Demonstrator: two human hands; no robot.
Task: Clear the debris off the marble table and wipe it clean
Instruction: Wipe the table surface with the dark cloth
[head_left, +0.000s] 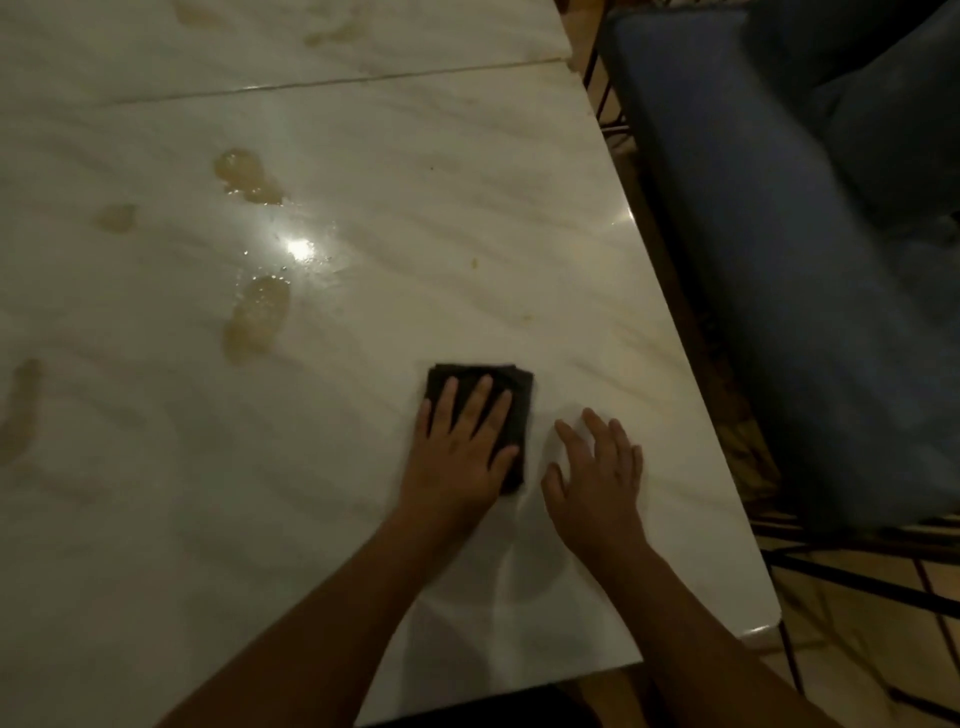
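Head view: pale marble desk (467, 208) fills most of the frame, with its right edge running diagonally from upper centre to lower right. The left hand (460, 441) lies flat, fingers straight and slightly spread, pressing down on a dark folded cloth (521, 415) at lower centre of the frame. The cloth lies flat on the desk and sticks out past the fingertips and on the thumb side. The right hand (597, 467) is just right of the cloth, not touching it, with the fingers spread wide and holding nothing. It is on or just over the marble; contact cannot be told. Both forearms come in bare from the bottom edge. Brownish wet spills (257, 317) sit left of centre, well apart from the cloth. There is one long puddle above-left of the cloth, another puddle (247, 176) higher up, a small patch (115, 217) to its left and a smear (21, 410) at the left edge. Fainter stains (332, 31) show at the top of the frame beyond a seam (311, 85) crossing the desk. A tiny yellowish speck (474, 263) sits right of centre. A bright light glare (300, 248) shows between the two main puddles. A blue cushioned chair (779, 260) with a dark metal frame stands at the right of the frame beside the desk edge. Tan floor (857, 649) is at lower right. The picture is dim and a bit blurred.
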